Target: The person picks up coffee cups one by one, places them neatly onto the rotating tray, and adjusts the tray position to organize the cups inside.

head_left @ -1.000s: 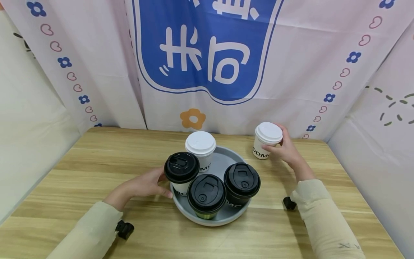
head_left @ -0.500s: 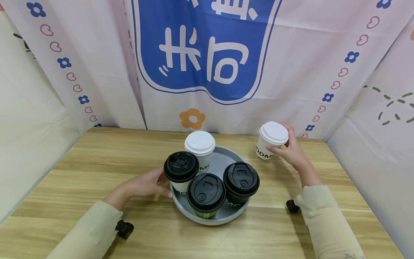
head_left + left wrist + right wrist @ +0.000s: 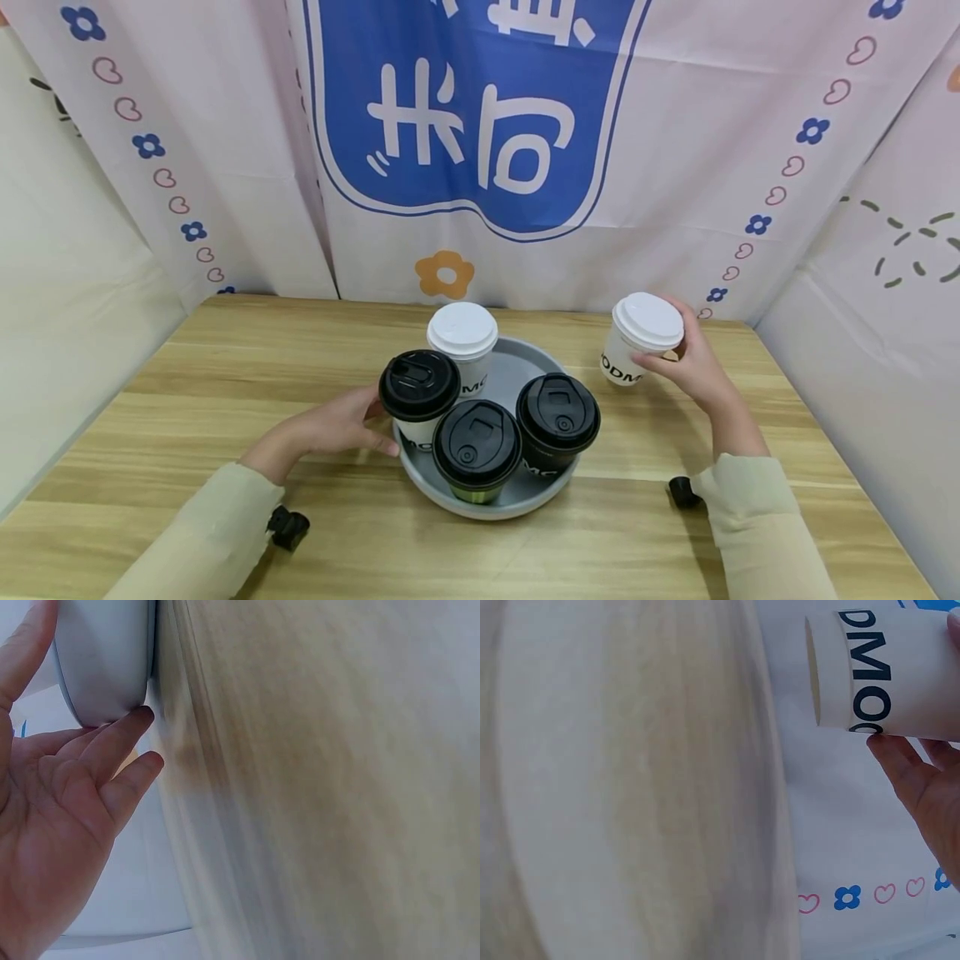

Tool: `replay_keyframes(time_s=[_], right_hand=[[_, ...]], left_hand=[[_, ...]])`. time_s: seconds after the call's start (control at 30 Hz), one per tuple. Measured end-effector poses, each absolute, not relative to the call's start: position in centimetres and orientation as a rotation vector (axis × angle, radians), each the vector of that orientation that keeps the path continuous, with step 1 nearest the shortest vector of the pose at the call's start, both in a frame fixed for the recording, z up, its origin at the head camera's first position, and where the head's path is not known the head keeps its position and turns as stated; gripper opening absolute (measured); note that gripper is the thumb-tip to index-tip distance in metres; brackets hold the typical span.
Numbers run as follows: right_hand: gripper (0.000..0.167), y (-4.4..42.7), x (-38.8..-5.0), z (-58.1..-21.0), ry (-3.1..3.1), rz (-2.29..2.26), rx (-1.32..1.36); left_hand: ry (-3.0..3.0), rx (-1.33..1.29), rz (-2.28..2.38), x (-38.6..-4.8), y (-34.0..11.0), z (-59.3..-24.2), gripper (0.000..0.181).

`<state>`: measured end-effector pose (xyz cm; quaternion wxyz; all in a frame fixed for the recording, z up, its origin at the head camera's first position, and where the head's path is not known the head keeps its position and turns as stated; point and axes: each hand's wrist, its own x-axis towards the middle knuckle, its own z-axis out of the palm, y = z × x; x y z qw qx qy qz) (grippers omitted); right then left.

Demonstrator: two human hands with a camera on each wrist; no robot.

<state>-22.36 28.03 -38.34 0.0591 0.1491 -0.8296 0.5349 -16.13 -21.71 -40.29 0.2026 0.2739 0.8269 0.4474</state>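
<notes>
In the head view, my right hand (image 3: 701,367) grips a white-lidded paper coffee cup (image 3: 622,357) at the tabletop's right. The right wrist view shows that cup (image 3: 907,675) raised off the table, black letters on its side. My left hand (image 3: 337,425) rests against the left side of a round grey tray (image 3: 517,358). In the left wrist view its extended fingers (image 3: 124,742) touch the tray's outer wall (image 3: 105,660). On the tray stand a white-lidded cup (image 3: 462,333), a white cup with black lid (image 3: 418,387), a greenish cup with black lid (image 3: 477,446) and a black cup (image 3: 558,417).
The wooden table (image 3: 247,367) stretches out on both sides of the tray. A white cloth with a blue printed sign (image 3: 465,125) hangs right behind the table. White side panels stand to the left and right (image 3: 885,275).
My right hand has carried the white-lidded cup rightward, away from the tray, and slightly nearer to me. The left hand and the tray have stayed in place.
</notes>
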Motion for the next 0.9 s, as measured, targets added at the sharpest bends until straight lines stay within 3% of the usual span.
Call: replay_keyframes(time_s=[0.33, 0.57, 0.9], right_hand=[[0.093, 28.0, -20.6, -36.9, -2.51, 1.661, 0.474], [0.091, 28.3, -20.3, -36.5, -2.479, 1.671, 0.518], [0.091, 28.7, -20.0, -36.4, -2.459, 1.673, 0.533]], left_hand=[[2.358, 0.814, 1.231, -15.7, -21.7, -40.2, 0.089], [2.375, 0.823, 1.274, -15.0, -21.8, -40.3, 0.075], [2.378, 0.46, 1.507, -11.7, -21.3, -39.3, 0.065]])
